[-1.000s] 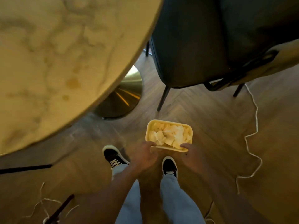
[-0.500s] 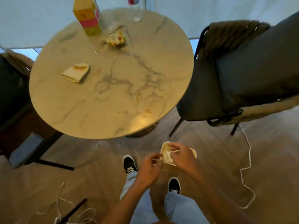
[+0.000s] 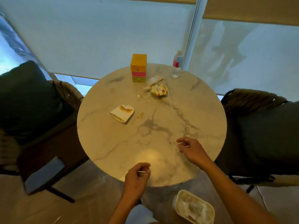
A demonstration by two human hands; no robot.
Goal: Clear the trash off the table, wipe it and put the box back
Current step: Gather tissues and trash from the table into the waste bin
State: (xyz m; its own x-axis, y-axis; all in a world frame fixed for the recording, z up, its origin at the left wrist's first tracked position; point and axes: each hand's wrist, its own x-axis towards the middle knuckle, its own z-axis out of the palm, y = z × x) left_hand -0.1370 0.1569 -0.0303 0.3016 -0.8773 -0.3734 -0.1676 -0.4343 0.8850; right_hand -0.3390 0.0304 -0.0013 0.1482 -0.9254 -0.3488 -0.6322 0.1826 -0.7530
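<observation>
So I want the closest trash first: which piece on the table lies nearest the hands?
The folded stained napkin, alone mid-table left; the crumpled wrapper lies farther back by the box.

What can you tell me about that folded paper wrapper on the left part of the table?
The folded paper wrapper is pale cream, roughly square and lies flat on the round marble table, left of its middle. Its far edge is crumpled open, with brownish stains there. Nothing rests on it and neither hand touches it. It lies apart from the other litter, nearer the person than the stacked coloured box.
</observation>
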